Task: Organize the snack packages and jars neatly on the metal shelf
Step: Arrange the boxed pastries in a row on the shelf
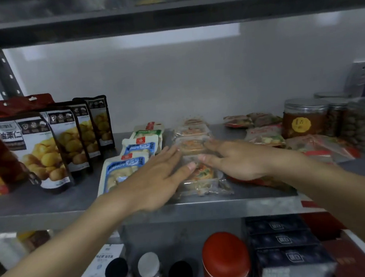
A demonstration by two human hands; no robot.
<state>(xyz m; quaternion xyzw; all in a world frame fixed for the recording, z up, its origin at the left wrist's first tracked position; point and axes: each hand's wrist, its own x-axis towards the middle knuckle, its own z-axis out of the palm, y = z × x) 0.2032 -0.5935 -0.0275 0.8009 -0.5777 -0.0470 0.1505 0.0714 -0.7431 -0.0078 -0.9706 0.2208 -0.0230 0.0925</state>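
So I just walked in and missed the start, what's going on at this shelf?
A person is tidying snacks on a metal shelf. Both hands, left and right, lie flat and open on a row of clear packs in the middle. Chestnut bags stand at the left, jars at the right.

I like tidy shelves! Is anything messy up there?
Yes. The red-trimmed clear plastic snack bags right of the right hand lie jumbled at angles, while the black chestnut pouches stand in a neat row.

Bare metal shelf [39,206] before chestnut pouches [45,150].
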